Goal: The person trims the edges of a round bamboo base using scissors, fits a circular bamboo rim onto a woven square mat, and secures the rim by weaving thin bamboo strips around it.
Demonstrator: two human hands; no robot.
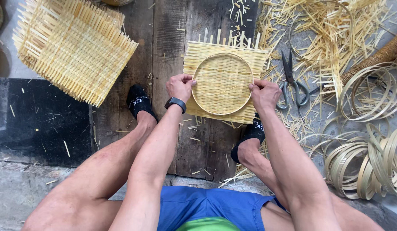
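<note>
A square woven bamboo mat (198,53) lies on dark wooden boards between my feet. A round bamboo hoop (222,55) sits pressed on top of it, ringing the weave. My left hand (179,87) grips the hoop's left edge, a black watch on the wrist. My right hand (263,93) grips the hoop's right edge together with the mat under it. Loose strip ends stick out along the mat's far side.
A stack of woven bamboo mats (74,47) lies at the upper left. Black scissors (290,81) rest right of the mat amid bamboo offcuts (331,38). Coiled bamboo hoops (365,162) pile at the right. A black mat (40,119) lies at the left.
</note>
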